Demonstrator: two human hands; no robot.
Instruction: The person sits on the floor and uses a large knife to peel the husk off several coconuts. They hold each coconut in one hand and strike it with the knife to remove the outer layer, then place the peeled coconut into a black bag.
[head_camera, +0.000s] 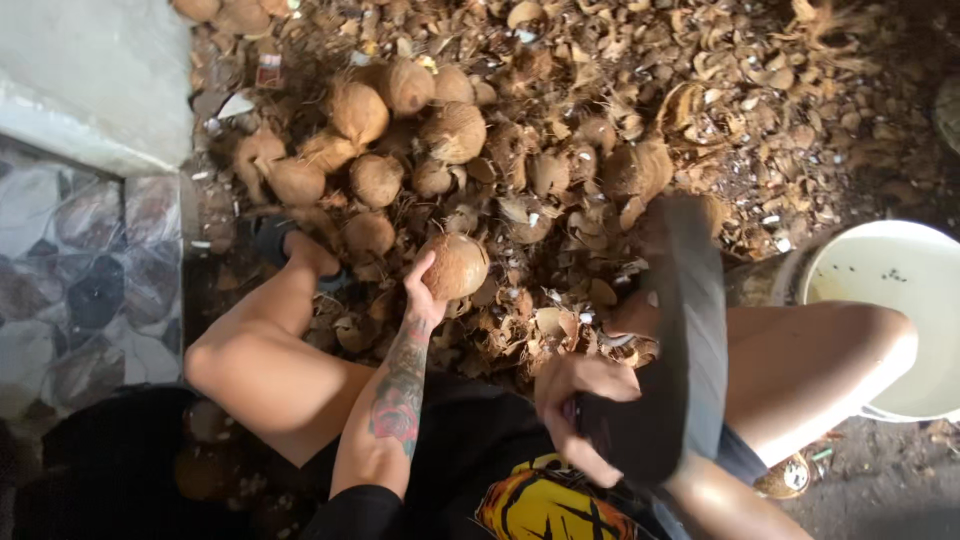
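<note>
My left hand (424, 293) grips a round brown husked coconut (457, 265), lifted slightly over the heap of shell scraps. My right hand (572, 400) is closed on the handle of a broad dark blade (688, 330), which points up and away from me and looks blurred. The blade stands to the right of the coconut, apart from it. My bare knees flank both hands, and my left foot in a dark sandal (285, 245) rests by the pile.
Several whole husked coconuts (400, 130) lie heaped ahead. Broken shell pieces (720, 90) cover the ground beyond. A white bucket (890, 265) stands at the right behind my knee. A concrete step and patterned tiles (90, 250) are at the left.
</note>
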